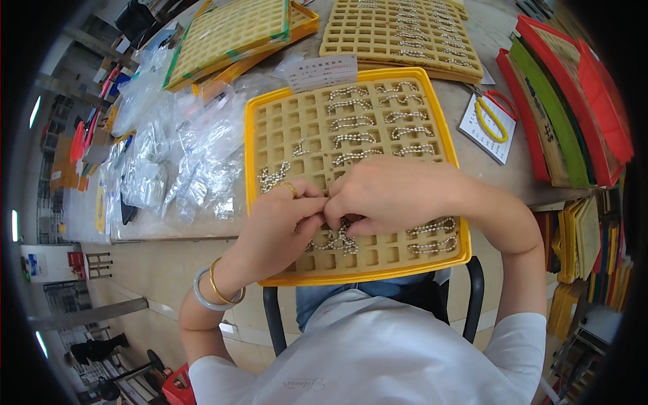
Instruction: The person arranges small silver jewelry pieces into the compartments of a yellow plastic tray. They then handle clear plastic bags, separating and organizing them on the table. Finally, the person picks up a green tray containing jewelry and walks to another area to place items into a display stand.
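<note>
Chains are lying near tray's front edge; left hand and right hand are meeting above, grip hidden, can't tell. Bags are crowding tray's left edge, scissors lying off its back-right corner.

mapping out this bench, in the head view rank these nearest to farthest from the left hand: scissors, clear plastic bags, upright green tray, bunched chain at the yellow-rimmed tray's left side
From the left hand:
1. Bunched chain, just beyond it
2. Clear plastic bags, to its left
3. Scissors, off right
4. Upright green tray, farther right
</note>
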`<state>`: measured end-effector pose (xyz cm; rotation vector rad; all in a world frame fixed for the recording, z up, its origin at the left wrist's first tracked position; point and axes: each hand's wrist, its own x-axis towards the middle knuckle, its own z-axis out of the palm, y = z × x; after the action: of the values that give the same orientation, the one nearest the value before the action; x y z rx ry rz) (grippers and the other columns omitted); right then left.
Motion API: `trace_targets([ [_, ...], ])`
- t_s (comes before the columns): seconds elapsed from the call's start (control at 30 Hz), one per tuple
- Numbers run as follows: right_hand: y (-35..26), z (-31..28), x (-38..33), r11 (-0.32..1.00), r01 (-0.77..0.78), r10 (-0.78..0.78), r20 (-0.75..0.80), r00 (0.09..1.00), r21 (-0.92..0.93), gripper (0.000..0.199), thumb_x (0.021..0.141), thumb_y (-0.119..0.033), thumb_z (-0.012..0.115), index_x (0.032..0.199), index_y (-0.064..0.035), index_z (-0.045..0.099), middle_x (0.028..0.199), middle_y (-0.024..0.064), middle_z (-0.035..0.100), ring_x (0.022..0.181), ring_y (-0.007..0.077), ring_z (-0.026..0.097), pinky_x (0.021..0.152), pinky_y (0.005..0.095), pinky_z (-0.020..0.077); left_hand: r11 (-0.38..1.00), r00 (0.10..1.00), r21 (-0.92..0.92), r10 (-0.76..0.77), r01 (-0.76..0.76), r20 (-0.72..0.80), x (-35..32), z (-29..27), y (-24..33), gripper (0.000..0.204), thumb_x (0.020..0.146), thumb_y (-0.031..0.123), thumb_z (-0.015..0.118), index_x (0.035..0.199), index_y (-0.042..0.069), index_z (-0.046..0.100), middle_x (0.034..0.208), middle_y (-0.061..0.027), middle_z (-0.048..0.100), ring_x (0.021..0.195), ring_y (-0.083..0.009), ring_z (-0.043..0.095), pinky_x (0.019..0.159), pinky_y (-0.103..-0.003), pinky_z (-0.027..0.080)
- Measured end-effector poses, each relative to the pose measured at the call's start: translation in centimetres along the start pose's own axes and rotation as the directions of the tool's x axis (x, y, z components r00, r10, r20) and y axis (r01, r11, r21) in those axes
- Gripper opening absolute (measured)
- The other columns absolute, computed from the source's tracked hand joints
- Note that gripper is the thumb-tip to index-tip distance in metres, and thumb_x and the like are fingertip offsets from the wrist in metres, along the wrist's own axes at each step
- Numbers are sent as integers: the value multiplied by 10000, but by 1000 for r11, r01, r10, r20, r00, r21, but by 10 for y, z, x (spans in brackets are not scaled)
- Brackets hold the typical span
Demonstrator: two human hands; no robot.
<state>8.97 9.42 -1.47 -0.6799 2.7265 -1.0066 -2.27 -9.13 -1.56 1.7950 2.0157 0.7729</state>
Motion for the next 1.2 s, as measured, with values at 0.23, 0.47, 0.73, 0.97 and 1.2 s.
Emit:
trace_targets([
  [0.23, -5, -17, -4, 983, 26, -10, -90, 996, 183, 91, 768, -102, 647, 829, -34, 649, 752, 119, 657, 713, 283, 640, 678, 371, 507, 939, 987, -311, -116, 145, 108, -1, -17, 1, 273, 833, -64, 578, 1092, 12, 617, 1028, -83, 625, 926, -206, 610, 795, -301, 489],
  [0.47, -15, -35, -9, 897, 6, 95, -206, 974, 442, 94, 795, -86, 658, 832, -3, 634, 727, 93, 659, 671, 183, 638, 635, 294, 506, 590, 977, -784, -50, 196, 207, 4, -6, 5, 407, 841, -50, 623, 1227, -42, 493, 1034, -46, 615, 1021, -135, 589, 927, -277, 469],
  [0.73, -6, -49, -25, 949, -174, 171, 35, 985, 262, 119, 727, -86, 676, 775, -6, 602, 703, 96, 636, 661, 210, 623, 613, 321, 491, 853, 949, -428, -223, 300, 221, 12, -5, 13, 255, 824, -36, 672, 1074, -51, 621, 997, -86, 656, 920, -117, 644, 736, -199, 542],
  [0.97, -2, -41, -22, 940, -82, 114, -79, 990, 330, 149, 713, -91, 681, 795, -2, 595, 704, 104, 636, 678, 222, 631, 625, 323, 497, 824, 964, -506, -257, 255, 67, 15, -10, 26, 275, 810, -108, 647, 1078, -66, 603, 991, -97, 656, 920, -131, 648, 785, -229, 565],
  [1.2, -15, -35, -16, 900, -134, 235, -202, 951, 415, 172, 717, -95, 691, 832, 5, 612, 685, 108, 659, 635, 227, 646, 623, 318, 504, 737, 959, -640, -285, 215, -6, 14, -15, 26, 395, 804, -131, 638, 1173, -70, 510, 999, -119, 649, 942, -147, 647, 826, -238, 555],
])
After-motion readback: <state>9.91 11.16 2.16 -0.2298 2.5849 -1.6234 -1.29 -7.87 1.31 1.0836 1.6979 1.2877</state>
